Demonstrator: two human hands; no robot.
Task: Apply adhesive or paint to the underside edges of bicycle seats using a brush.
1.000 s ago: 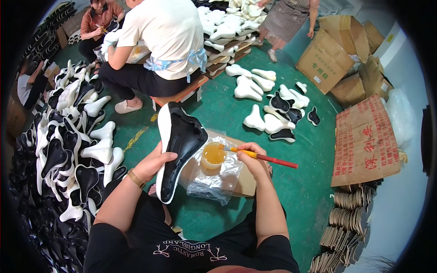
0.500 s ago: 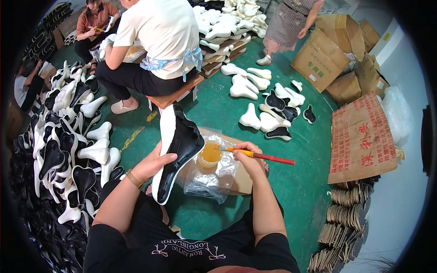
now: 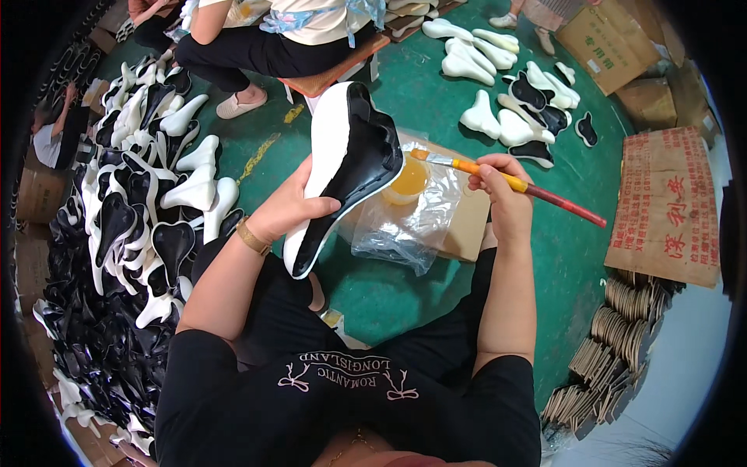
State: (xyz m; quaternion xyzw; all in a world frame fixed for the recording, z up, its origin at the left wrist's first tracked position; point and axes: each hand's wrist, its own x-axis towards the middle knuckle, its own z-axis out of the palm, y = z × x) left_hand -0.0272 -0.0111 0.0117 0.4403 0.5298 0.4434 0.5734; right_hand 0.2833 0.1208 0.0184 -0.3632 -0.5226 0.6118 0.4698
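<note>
Saddle (image 3: 346, 167) in left hand (image 3: 289, 205), most fingertips unseen

Wears a black short-sleeved T-shirt (image 3: 257, 416) across the lower middle of the frame, printed on the chest with pale, upside-down lettering (image 3: 348, 365) between two bow motifs (image 3: 402, 384). Also wears dark trousers (image 3: 299, 327), a gold-coloured band (image 3: 254, 237) around the left wrist, and a thin gold-coloured necklace (image 3: 359, 438) near the bottom edge.
</note>
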